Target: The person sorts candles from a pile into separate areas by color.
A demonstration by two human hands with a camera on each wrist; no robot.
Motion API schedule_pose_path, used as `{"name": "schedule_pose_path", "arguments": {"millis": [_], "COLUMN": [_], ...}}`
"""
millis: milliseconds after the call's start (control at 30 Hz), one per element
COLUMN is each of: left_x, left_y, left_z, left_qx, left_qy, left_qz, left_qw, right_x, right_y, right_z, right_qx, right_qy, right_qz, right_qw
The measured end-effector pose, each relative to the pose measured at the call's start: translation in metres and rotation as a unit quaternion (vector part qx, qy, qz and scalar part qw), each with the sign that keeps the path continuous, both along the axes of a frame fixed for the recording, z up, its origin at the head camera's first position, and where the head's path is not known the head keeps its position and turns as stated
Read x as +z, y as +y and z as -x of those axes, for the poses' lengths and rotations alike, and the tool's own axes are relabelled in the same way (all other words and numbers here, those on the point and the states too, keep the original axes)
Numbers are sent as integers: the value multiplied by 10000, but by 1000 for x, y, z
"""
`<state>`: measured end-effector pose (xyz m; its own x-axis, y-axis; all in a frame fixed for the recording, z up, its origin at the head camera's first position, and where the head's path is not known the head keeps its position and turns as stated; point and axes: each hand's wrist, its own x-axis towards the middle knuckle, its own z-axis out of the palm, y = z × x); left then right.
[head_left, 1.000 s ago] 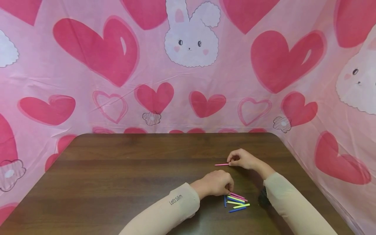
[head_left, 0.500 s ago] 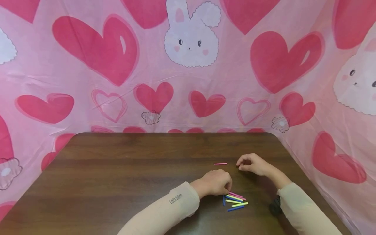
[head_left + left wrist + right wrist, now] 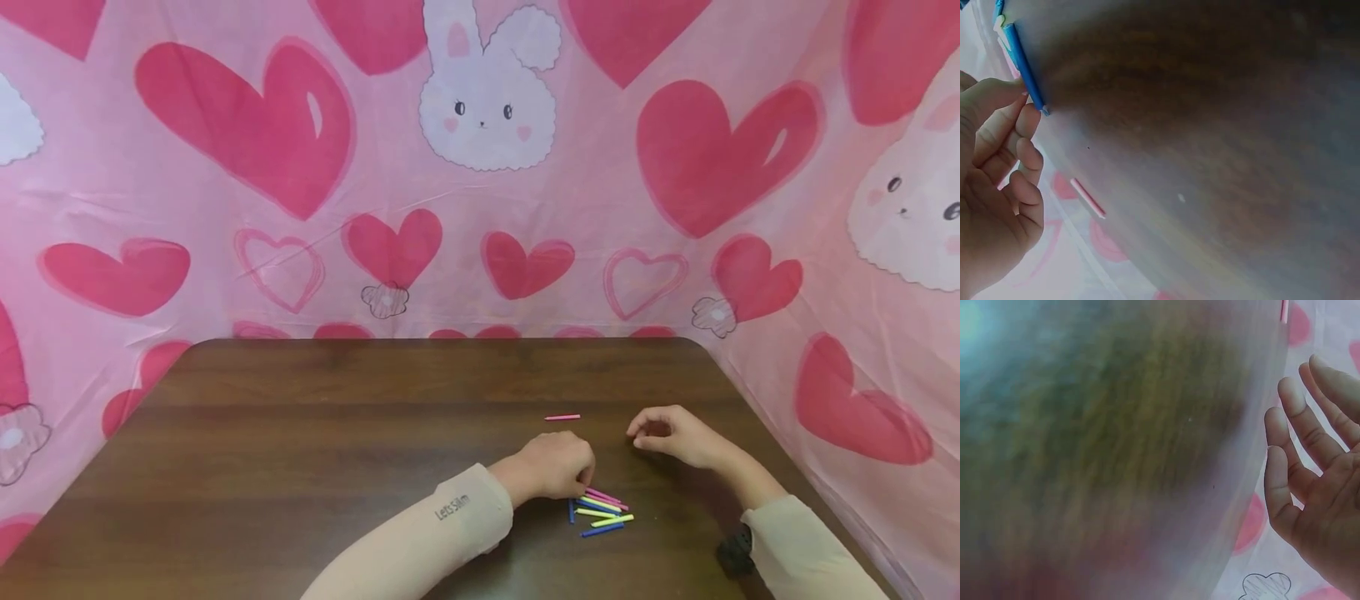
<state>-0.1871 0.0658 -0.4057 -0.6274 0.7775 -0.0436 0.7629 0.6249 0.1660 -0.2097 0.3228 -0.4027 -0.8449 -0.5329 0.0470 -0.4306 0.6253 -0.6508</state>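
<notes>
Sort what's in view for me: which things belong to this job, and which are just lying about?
Likely in the job:
lone pink stick
stick pile
left hand, at the pile
right hand, empty

Probably just surroundings:
table
cloth

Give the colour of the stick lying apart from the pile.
Lone stick: pink, clearest in head view.

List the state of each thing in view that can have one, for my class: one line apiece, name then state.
Stick pile, loose, pink, blue and yellow, some overlapping
Lone pink stick, lying flat, apart from the pile
Left hand, fingers curled at the pile; whether gripping, unclear
Right hand, holding nothing, fingers loosely bent
Table, bearing the pile and lone pink stick
Cloth, hanging, creased
</notes>
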Motion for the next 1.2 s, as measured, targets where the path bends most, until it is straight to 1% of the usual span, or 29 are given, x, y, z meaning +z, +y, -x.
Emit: {"name": "schedule_pose_path", "arguments": {"millis": [167,400,500,633,767,867,1067,1200], "left_x": [1,2,2,2,5,6,5,4], "left_y": [-6,-22,-29,-37,-45,-49,-55,-56], "left_z": [2,7,9,13,17,21,29,34], "left_qx": [48,132,191,310,431,506,617,720], "left_qy": [-29,-160,-129,-67,-37,-42,96,98], "left_qz": [-122,-272,-332,-403,-579,-721,-854,-931], "left_qw": [9999,9994,9992,9987,9974,9961,9944,9930], "right_x": [0,0,0,1,3,3,0,-3], "right_y": [0,-2,-3,-6,-8,-10,-15,-19], "right_z": [-8,-18,-23,-29,-33,-36,-41,-45], "right_qx": [107,275,342,534,715,813,1033,1162], "right_qy": [14,-11,-24,9,113,48,24,-46], "right_qz": [65,276,324,333,342,331,310,404], "right_qw": [9999,9992,9989,9980,9968,9961,9942,9924]}}
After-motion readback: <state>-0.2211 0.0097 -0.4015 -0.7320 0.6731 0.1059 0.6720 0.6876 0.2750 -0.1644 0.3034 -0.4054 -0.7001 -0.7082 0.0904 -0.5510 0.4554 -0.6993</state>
